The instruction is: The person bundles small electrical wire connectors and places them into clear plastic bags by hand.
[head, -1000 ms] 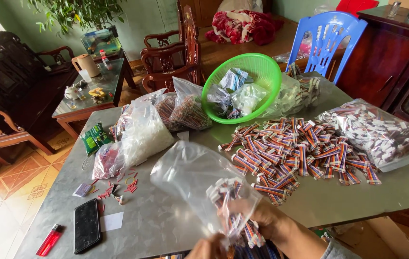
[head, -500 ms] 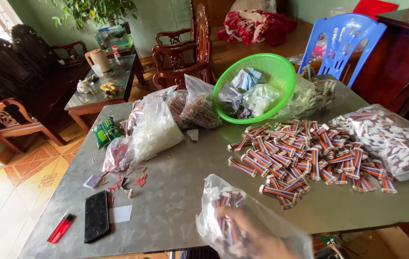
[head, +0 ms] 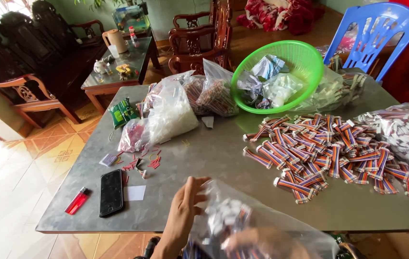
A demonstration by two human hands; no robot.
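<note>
Head view, only view. Near edge of the grey metal table [head: 223, 158]: a clear plastic bag [head: 262, 225] part-filled with multicoloured ribbon-cable pieces, held up just off the tabletop. Left hand [head: 183, 216] at the bag's left side, fingers spread open and touching the film, not clenched on it. Right hand [head: 262, 242] seen only blurred through the plastic, inside or behind the bag; whether it grips cannot be told. Far right of the bag, a loose heap of ribbon cables [head: 329, 153] lies on the table; further right, another filled clear bag [head: 405, 134]. Far centre: green plastic basket [head: 281, 76] holding small packets, tilted against more bags. Far left: white-filled bag [head: 171, 112]. Near left: black phone [head: 111, 192], red lighter [head: 77, 200], scattered small red bits [head: 139, 163]. Judgement on handling: bag is light, limp and slippery, contents shift and sag to the bottom; film thin, may tear at connector corners. Best taken at the open mouth or gathered neck, with a palm under the load.
</note>
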